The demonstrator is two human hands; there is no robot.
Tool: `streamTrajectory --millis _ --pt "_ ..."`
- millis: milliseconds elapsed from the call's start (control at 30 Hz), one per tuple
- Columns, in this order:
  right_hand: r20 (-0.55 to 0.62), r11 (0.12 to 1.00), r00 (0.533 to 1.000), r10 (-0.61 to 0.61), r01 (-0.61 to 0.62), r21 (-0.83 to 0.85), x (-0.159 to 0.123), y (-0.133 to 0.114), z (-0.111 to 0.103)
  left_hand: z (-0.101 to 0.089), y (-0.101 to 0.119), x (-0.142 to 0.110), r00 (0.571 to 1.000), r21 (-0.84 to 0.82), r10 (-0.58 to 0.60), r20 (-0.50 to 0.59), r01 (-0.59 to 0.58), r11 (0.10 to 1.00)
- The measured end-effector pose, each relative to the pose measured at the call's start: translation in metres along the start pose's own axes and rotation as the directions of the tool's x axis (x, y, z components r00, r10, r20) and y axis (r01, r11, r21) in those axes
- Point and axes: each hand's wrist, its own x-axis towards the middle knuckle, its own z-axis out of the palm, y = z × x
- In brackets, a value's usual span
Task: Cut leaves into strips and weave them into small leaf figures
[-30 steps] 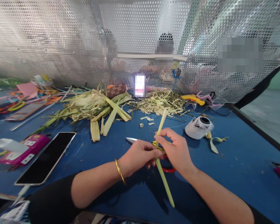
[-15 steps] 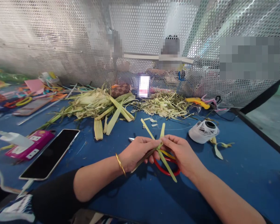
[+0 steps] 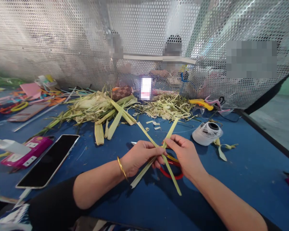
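Note:
Between my two hands are pale green strips of dried leaf [image 3: 172,175], apparently corn husk, crossed over one another in an X. My left hand [image 3: 148,154] pinches them at the crossing, thumb on top. Close beside it, my right hand [image 3: 184,154] grips the upper right strip between thumb and fingers. One strip end points up left, one up right, and two hang down toward me. Beneath the hands lies a pair of scissors with red and yellow handles [image 3: 172,173]; its blade tip shows left of my left hand, and the rest is partly covered.
A husk pile [image 3: 93,107] and a heap of shredded strips [image 3: 167,107] lie at the back, before a perforated metal screen [image 3: 144,35]. A white thread spool [image 3: 205,134] stands right. Left are a phone [image 3: 49,160] and a magenta power strip [image 3: 27,152]. People sit behind the screen.
The strips have spread into a wider X, the upper right end leaning further right. A lower left strip end now shows more plainly. My right hand has shifted slightly on the strips.

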Motion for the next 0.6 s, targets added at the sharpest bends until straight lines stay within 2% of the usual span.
streamTrajectory --millis 67,100,133,167,200,233,300,333,367,433,600 --pt "-0.095 0.969 0.981 -0.169 0.147 -0.198 0.002 -0.004 -0.009 -0.002 0.001 0.001 1.0 -0.07 0.013 -0.015 -0.014 0.997" --pt "-0.131 0.915 0.943 -0.306 0.254 -0.313 0.003 -0.007 -0.014 -0.003 0.002 0.001 1.0 -0.106 0.017 -0.02 -0.019 0.994" --pt "-0.118 0.821 0.879 -0.462 0.373 -0.432 0.002 -0.011 -0.019 -0.005 0.003 0.002 1.0 -0.141 0.02 -0.023 -0.023 0.99" --pt "-0.036 0.686 0.797 -0.603 0.495 -0.533 0.001 -0.015 -0.022 -0.006 0.004 0.002 0.999 -0.173 0.024 -0.026 -0.028 0.985" --pt "0.098 0.523 0.703 -0.704 0.607 -0.598 -0.001 -0.018 -0.024 -0.007 0.005 0.002 0.999 -0.202 0.032 -0.029 -0.037 0.979" --pt "0.254 0.357 0.609 -0.751 0.698 -0.62 -0.003 -0.02 -0.025 -0.007 0.006 0.002 0.999 -0.227 0.042 -0.033 -0.049 0.973" --pt "0.53 0.074 0.451 -0.718 0.807 -0.586 -0.007 -0.021 -0.02 -0.008 0.007 0.002 0.997 -0.261 0.064 -0.045 -0.073 0.962" --pt "0.629 -0.031 0.398 -0.667 0.829 -0.558 -0.01 -0.019 -0.016 -0.008 0.006 0.002 0.996 -0.272 0.07 -0.047 -0.08 0.959" --pt "0.698 -0.111 0.364 -0.617 0.837 -0.535 -0.012 -0.017 -0.012 -0.007 0.006 0.003 0.996 -0.279 0.073 -0.046 -0.083 0.957" --pt "0.763 -0.202 0.337 -0.552 0.834 -0.514 -0.014 -0.01 -0.004 -0.007 0.004 0.003 0.996 -0.289 0.073 -0.047 -0.083 0.954" --pt "0.756 -0.199 0.312 -0.576 0.843 -0.499 -0.017 -0.001 0.002 -0.006 0.001 0.004 0.993 -0.31 0.077 -0.087 -0.1 0.945"
